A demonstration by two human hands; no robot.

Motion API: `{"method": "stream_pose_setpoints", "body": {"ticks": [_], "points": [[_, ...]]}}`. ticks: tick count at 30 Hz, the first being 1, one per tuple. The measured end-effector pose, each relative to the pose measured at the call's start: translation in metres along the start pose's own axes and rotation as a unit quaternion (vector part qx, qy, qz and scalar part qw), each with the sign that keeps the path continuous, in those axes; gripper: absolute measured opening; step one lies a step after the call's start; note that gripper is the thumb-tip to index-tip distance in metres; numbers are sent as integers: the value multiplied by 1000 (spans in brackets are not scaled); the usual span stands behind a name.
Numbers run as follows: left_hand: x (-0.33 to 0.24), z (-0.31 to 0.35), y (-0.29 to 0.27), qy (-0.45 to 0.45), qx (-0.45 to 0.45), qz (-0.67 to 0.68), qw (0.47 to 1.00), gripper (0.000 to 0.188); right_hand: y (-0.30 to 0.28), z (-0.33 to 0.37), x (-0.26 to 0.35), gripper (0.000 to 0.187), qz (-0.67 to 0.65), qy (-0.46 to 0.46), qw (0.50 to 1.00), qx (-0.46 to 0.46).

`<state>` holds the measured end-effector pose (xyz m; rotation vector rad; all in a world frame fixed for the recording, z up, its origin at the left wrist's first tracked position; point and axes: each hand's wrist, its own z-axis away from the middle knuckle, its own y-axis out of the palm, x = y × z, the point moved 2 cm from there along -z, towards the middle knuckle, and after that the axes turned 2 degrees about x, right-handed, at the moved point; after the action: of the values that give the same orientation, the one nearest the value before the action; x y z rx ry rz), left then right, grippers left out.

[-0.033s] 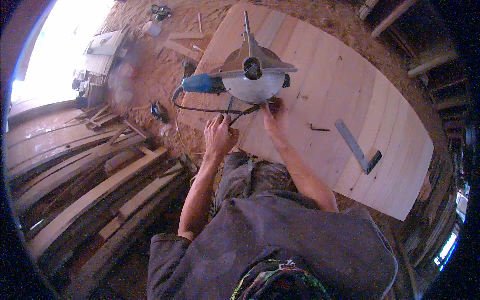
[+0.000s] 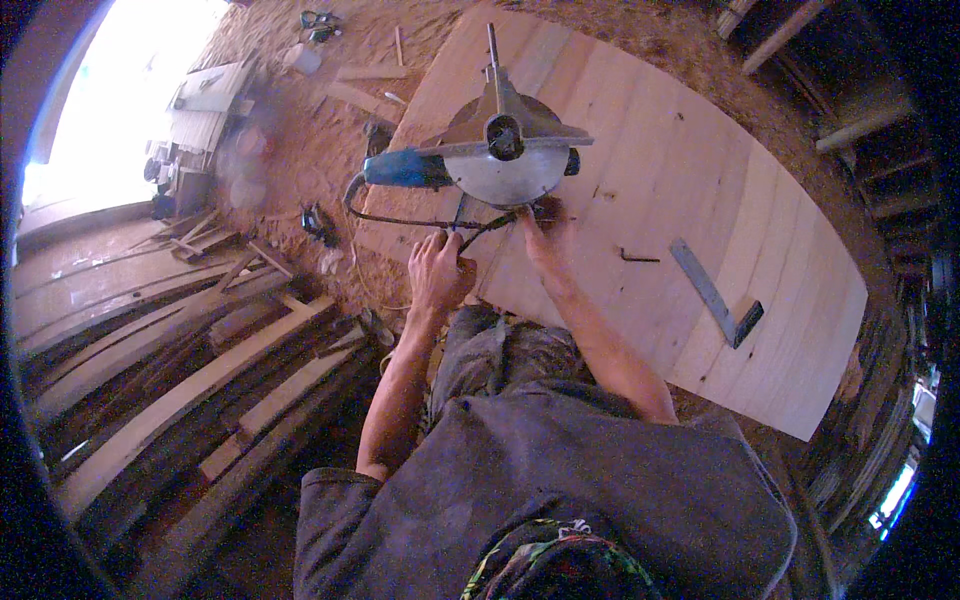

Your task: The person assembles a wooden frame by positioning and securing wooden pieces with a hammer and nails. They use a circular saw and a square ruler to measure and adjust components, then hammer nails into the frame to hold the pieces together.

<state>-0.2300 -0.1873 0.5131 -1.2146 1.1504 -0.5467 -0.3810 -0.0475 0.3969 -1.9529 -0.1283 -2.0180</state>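
1. Head view, the saw. A circular saw (image 2: 505,168) rests on a broad panel of joined boards (image 2: 650,180), near the panel's left end and directly ahead of the person. Its rounded metal guard faces the person; its blue handle (image 2: 405,168) points left. A dark power cord (image 2: 420,220) leaves the handle, bends round and runs right beneath the guard, then doubles back toward the person.

2. Head view, left hand. The left hand (image 2: 436,272) lies below the handle, fingers curled together and closed on the returning end of the power cord. A thin bluish rod (image 2: 460,212) shows just above these fingers; whether it is gripped cannot be told.

3. Head view, right hand. The right hand (image 2: 545,232), blurred, is at the lower edge of the guard, beside the bend of the power cord. Whether its fingers are clamped on anything cannot be told.

4. Head view, surroundings. To the right of the hands, a small dark L-shaped key (image 2: 640,257) lies on the panel; farther right lies a try square (image 2: 712,290), its dark stock nearest the person. Long planks (image 2: 190,395) lie at lower left, and sawdust (image 2: 290,180) covers the ground beyond.
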Motion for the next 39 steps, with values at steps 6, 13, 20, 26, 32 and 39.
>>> {"method": "stream_pose_setpoints", "body": {"ticks": [6, 13, 20, 26, 32, 39], "points": [[-32, -13, -22, 65, -88, 21, 994, 34, -2, -5, -11, 30, -130, 86, 987, 26], [-25, -19, -42, 56, -72, 44, 995, 29, -6, 9, 52, 26, -227, 133, 965, 1], [24, 32, -31, -28, -262, 69, 962, 15, 1, -13, 6, 29, -251, 156, 954, 45], [111, 81, 11, -338, -329, 241, 849, 23, -18, -10, 26, 33, -186, 101, 973, 97], [310, 62, 38, -393, -259, 167, 866, 35, -10, -1, 65, 36, -147, 128, 961, 194], [214, -203, -78, -215, -150, 501, 825, 12, -71, 5, 54, 39, -109, 177, 959, 191]]}}
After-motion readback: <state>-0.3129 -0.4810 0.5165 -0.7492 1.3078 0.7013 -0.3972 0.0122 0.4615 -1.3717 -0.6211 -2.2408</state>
